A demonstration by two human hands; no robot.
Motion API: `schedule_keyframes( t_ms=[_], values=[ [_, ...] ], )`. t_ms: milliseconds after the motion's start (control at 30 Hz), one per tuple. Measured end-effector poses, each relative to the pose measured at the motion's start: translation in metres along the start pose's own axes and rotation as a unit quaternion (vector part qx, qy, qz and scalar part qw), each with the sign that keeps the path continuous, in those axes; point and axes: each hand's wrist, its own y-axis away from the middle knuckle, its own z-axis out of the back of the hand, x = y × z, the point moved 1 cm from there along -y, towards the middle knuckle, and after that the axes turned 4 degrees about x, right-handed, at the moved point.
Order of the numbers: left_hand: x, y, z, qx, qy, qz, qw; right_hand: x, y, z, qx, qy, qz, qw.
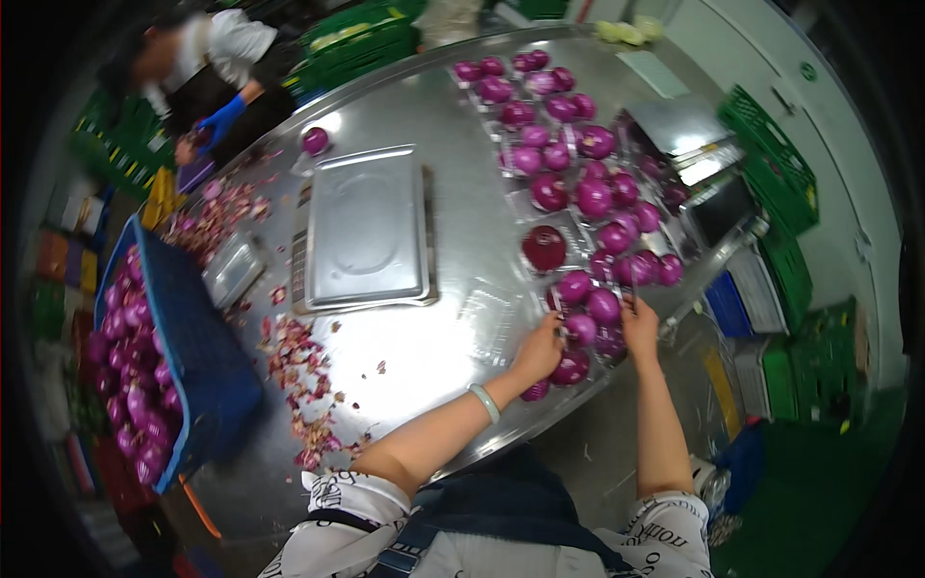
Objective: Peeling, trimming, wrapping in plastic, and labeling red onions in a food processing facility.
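Head view: steel counter (462,183). Blue crate (207,380) at left, heaped with purple onions (145,409). Clear tray (552,298) of purple onions at counter's right near edge; left hand (541,349) and right hand (640,326) grip its opposite sides. Clear container (234,271) beside crate, near loose skins (301,376).

Lettered white sleeves (355,499), navy apron (511,496) and pale green bangle (486,403) are worn.

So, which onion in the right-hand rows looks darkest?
The deep maroon onion at the left edge, beyond the left hand; its neighbours are brighter purple.
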Motion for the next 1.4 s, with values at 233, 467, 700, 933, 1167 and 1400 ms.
schedule_keyframes(
  t_ms=[233,467,700,933,1167,1400],
  values=[
    [0.006,0.082,0.105,0.060,0.081,0.069,0.993,0.062,0.032,-0.016,-0.046,-0.038,0.045,0.997],
    [-0.007,0.204,0.248,-0.111,0.017,0.159,0.981,0.114,0.119,-0.127,0.219,0.039,0.198,0.954],
    [-0.090,0.330,0.455,-0.541,-0.257,0.021,0.801,0.090,0.146,-0.207,0.292,-0.072,-0.072,0.951],
    [-0.080,0.471,0.627,-0.544,-0.518,0.351,0.560,0.159,0.210,-0.194,0.340,-0.154,-0.046,0.927],
    [-0.058,0.464,0.672,-0.412,-0.431,0.496,0.631,0.194,0.228,-0.199,0.357,-0.055,0.088,0.928],
    [-0.131,0.440,0.574,-0.489,0.237,-0.052,0.838,0.276,0.252,-0.182,0.355,-0.031,0.332,0.873]
  ],
)
